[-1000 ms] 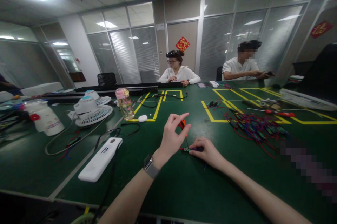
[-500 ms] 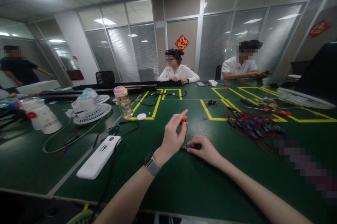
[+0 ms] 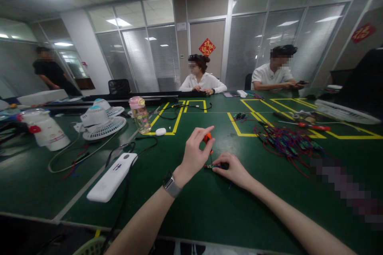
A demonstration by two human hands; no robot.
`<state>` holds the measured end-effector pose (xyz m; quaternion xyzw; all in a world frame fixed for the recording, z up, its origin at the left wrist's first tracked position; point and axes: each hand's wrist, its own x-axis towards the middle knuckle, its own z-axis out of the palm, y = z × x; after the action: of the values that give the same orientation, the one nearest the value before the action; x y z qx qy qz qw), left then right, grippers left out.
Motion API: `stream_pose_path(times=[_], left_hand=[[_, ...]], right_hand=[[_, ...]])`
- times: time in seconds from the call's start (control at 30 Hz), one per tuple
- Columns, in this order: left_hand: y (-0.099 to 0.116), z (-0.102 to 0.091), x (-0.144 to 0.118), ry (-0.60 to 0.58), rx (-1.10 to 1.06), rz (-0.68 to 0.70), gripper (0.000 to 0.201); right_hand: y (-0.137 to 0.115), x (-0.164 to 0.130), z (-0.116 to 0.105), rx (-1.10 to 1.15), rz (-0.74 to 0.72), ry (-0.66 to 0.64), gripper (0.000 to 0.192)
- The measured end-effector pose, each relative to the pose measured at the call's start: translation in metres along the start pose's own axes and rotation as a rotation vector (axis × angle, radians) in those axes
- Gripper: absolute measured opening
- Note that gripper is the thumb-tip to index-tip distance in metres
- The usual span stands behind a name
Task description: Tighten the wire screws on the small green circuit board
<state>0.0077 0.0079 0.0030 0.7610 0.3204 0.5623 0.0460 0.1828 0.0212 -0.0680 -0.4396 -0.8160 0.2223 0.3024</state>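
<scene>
Green matting covers the long table (image 3: pixel 209 215) of a glass-walled office, marked out with yellow tape lines. Nearest the camera, both forearms reach in from the bottom edge, the left one wearing a wristwatch (image 3: pixel 171 185). The left hand (image 3: pixel 194 155) is raised just above the table, its fingers (image 3: pixel 201 135) pinched closed around the orange handle of a small screwdriver (image 3: pixel 207 138), which stands nearly upright with its tip pointing down. Just beside it, the right hand (image 3: pixel 233 170) lies flat on the table, fingers closed on a small circuit board (image 3: pixel 210 166) with red and blue wires, pressing it against the matting right under the screwdriver. To the left lies a white power bank (image 3: pixel 112 177) with a black cable trailing past it. Farther out on the right sits a tangled pile of coloured wires (image 3: pixel 287 143), with a red-handled screwdriver (image 3: pixel 314 127) beyond it. On the left stand a pink-lidded bottle (image 3: pixel 139 114), a white desk fan (image 3: pixel 100 122) and a white jug (image 3: pixel 44 129). Across the table two seated people face this way, and another person stands far off at the left.
</scene>
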Motion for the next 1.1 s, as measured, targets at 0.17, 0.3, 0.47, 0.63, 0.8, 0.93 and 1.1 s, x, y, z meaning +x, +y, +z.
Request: stream_pose_path(times=[0.17,0.3,0.47,0.63,0.8,0.93,1.1], left_hand=[[0.0015,-0.0021,0.0006,-0.074,-0.023,-0.033,0.038],[-0.0009,-0.0009,0.0003,-0.058,-0.047,-0.076,0.041],[0.0000,0.0003,-0.0006,-0.019,0.010,-0.042,0.037],[0.0037,0.0019,-0.0019,-0.054,-0.035,-0.054,0.043],[0.0049,0.0025,-0.0020,-0.085,-0.019,-0.045,0.042],[0.0025,0.0029,-0.0020,-0.107,-0.092,-0.069,0.046],[0.0030,0.0016,-0.0016,-0.072,-0.018,-0.047,0.041]], right_hand=[[0.0020,-0.0003,-0.0002,0.014,-0.011,-0.003,0.015],[0.0012,-0.0009,-0.0008,0.030,-0.015,-0.003,0.014],[-0.0003,-0.0012,-0.0011,0.013,-0.012,0.009,0.014],[-0.0012,-0.0003,-0.0013,0.027,-0.002,0.005,0.014],[0.0000,0.0011,-0.0005,0.029,-0.008,0.005,0.012],[0.0019,0.0016,0.0002,0.033,-0.013,0.009,0.013],[0.0027,0.0017,-0.0001,0.030,-0.013,0.003,0.013]])
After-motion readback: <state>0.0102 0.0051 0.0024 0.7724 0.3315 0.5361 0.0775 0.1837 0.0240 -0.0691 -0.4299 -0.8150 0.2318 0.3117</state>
